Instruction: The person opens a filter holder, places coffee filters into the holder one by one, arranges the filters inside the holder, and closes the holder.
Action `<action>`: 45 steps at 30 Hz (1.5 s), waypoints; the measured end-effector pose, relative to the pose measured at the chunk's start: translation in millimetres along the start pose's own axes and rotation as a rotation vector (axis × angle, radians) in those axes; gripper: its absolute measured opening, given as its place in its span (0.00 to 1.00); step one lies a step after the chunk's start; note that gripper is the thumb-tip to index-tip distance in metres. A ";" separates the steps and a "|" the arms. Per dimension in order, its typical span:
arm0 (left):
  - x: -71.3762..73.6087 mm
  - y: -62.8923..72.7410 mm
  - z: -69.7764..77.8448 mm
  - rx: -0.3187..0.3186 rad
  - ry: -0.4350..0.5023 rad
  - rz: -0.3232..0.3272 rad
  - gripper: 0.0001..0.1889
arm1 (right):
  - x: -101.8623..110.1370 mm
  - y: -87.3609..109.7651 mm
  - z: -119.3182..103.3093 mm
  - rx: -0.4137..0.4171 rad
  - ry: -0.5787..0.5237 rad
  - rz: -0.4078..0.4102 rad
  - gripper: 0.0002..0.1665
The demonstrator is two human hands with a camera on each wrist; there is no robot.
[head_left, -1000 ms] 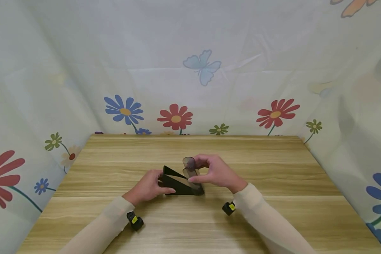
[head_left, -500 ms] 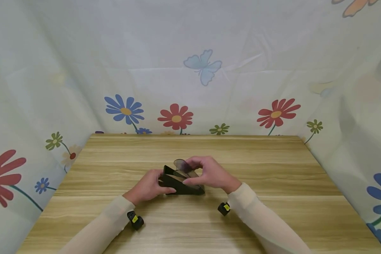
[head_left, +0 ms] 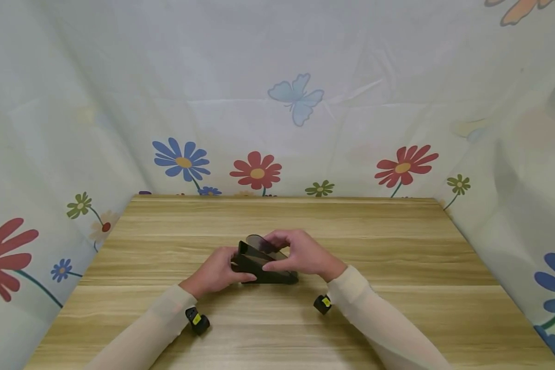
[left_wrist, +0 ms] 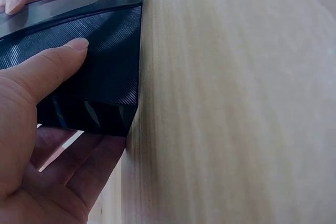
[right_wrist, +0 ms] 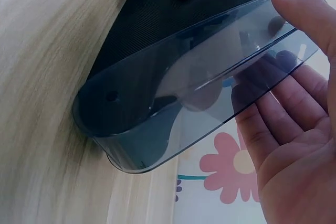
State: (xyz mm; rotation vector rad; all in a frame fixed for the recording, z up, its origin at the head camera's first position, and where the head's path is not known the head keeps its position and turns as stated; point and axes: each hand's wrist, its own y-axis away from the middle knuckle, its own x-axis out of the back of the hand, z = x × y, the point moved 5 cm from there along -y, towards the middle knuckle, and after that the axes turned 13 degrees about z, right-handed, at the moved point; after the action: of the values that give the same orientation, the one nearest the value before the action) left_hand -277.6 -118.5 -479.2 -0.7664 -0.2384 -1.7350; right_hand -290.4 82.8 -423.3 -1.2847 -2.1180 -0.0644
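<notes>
A black wedge-shaped box point(head_left: 259, 272) with ribbed sides stands on the table. My left hand point(head_left: 215, 272) grips its tall left end, thumb on the near side point(left_wrist: 113, 56) and fingers at the end and far side. A smoky see-through lid point(right_wrist: 210, 69) with rounded ends sits over the box, its pivot end low at the right. My right hand point(head_left: 300, 254) holds the lid by its free end, thumb on the near side and fingers on the far side. The lid stands tilted, partly raised at the left. The inside of the box is mostly hidden.
The box rests on a wood-grain table point(head_left: 374, 241). Behind and beside it hangs a white cloth point(head_left: 351, 103) printed with flowers and a butterfly. A small black wrist camera point(head_left: 197, 321) hangs at the left cuff, and another wrist camera point(head_left: 322, 304) at the right.
My right hand has moved left and slightly down, swinging the lid from nearly upright down over the box. The left hand and the box have stayed in place.
</notes>
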 end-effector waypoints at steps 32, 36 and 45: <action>-1.1 1.0 -0.2 0.030 0.019 -0.002 0.23 | -15.1 -3.2 0.7 0.016 0.121 -0.032 0.29; -1.5 0.7 -1.3 0.027 0.020 -0.007 0.23 | -15.6 -2.8 1.2 0.016 0.128 -0.037 0.29; -0.6 0.3 -3.1 0.032 0.024 -0.034 0.22 | -15.2 1.0 5.7 -0.014 0.155 -0.054 0.29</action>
State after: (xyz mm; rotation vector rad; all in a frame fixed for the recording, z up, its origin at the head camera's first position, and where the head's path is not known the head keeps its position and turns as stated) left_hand -278.4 -119.7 -482.1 -0.7218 -0.2633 -1.7677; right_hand -287.9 73.6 -436.4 -1.1912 -2.0225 -0.1954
